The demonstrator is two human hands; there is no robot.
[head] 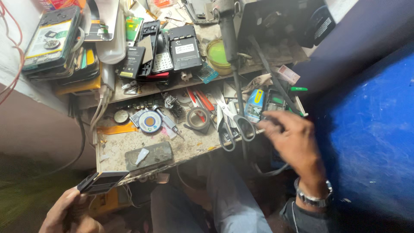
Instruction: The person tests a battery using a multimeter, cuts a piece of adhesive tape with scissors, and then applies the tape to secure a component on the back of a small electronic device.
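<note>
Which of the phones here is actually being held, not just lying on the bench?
The dark phone at bottom left, gripped by the left hand; the others lie on the upper shelf.

I'm sitting at a cramped phone-repair bench, a small workshop, with opened handsets (184,47) and a loose battery (133,61) crowding the bench's raised back edge, scissors (233,123), a tape roll (198,118) and a screwdriver (167,121) strewn toward its grimy front edge.

grey-handled scissors (233,123), green dish (219,55), blue wall (371,129), silver wristwatch (312,198)
</note>
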